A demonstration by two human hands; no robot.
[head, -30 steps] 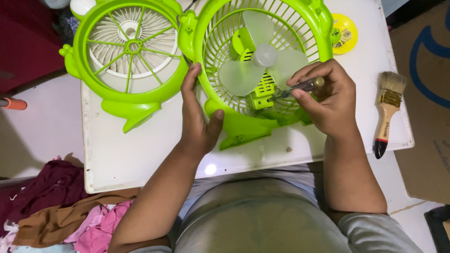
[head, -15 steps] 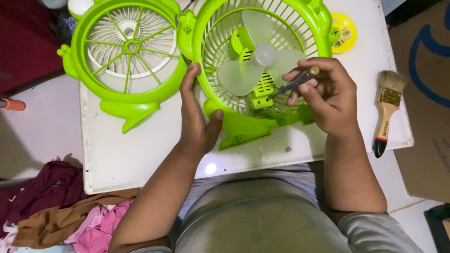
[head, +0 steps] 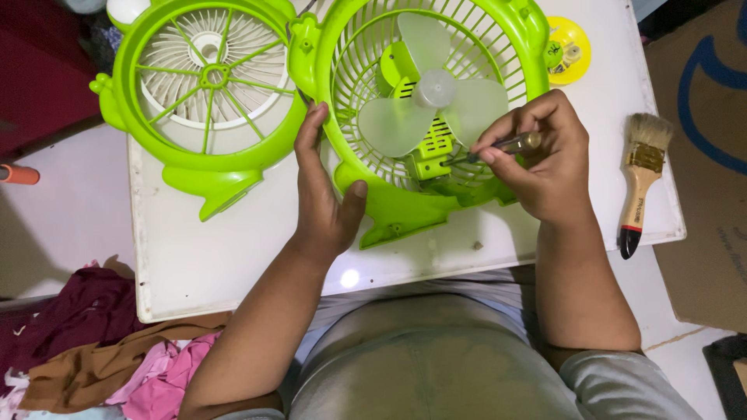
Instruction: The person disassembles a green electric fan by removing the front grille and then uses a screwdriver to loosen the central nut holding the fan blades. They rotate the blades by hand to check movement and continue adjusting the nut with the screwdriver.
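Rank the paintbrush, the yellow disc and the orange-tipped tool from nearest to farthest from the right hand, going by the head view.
From the right hand:
1. Paintbrush, just to its right on the white board's edge.
2. Yellow disc, above it at the top right corner.
3. Orange-tipped tool, far off at the left edge of the picture.

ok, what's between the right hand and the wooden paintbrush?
Head view: only bare white tabletop lies between the right hand and the wooden-handled paintbrush; nothing rests there.

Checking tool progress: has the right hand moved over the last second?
Yes. The right hand with its thin tool lifted slightly up, toward the yellow disc.
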